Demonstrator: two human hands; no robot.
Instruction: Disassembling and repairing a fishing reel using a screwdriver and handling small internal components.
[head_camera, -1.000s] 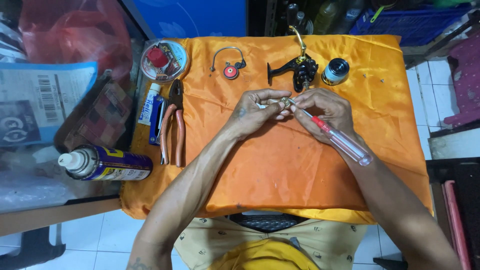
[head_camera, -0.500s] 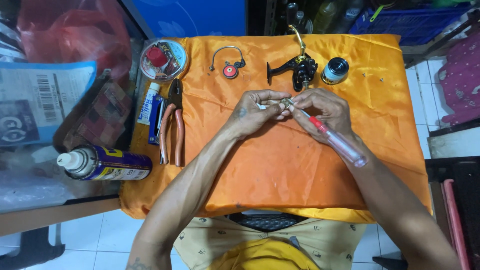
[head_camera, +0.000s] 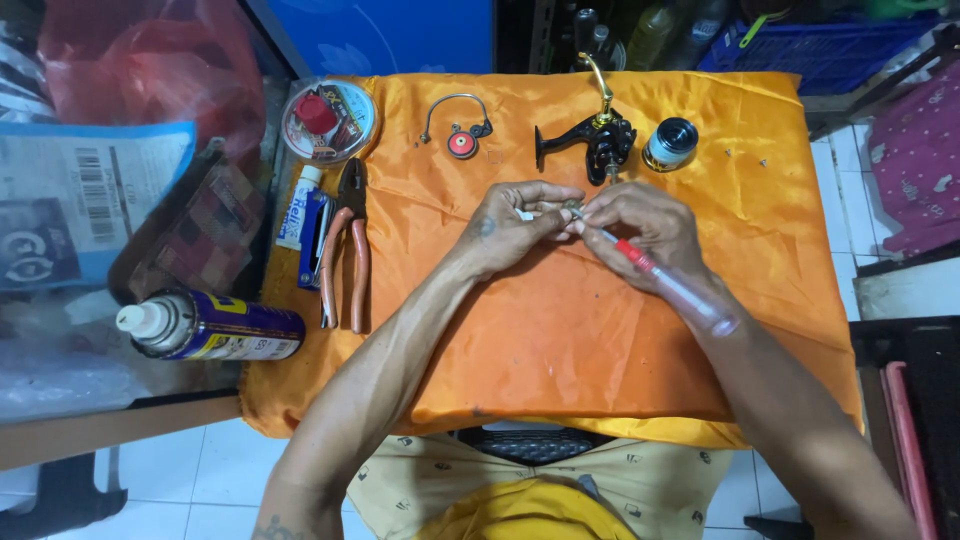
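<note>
2 hands meet over an orange cloth (head_camera: 560, 330), working a screwdriver (head_camera: 660, 275) against a small metal part (head_camera: 572, 209).

The left hand (head_camera: 515, 225) pinches the small part between closed fingertips, just above the middle of the cloth-covered tabletop; the right hand (head_camera: 645, 225) is closed around the screwdriver — clear handle with a red band — and its tip touches the part. Beyond the hands lie a black fishing reel body (head_camera: 590, 140) with a gold handle, a silver spool (head_camera: 670, 143) just beside it, and a wire bail arm (head_camera: 458, 125) with a red disc. At the left of the cloth lie pliers (head_camera: 345, 245) with pink grips, a small tube (head_camera: 297, 205) beside them and a round clear tub (head_camera: 328, 120). A spray can (head_camera: 210, 325) lies off the cloth's edge — well apart from the hands.
</note>
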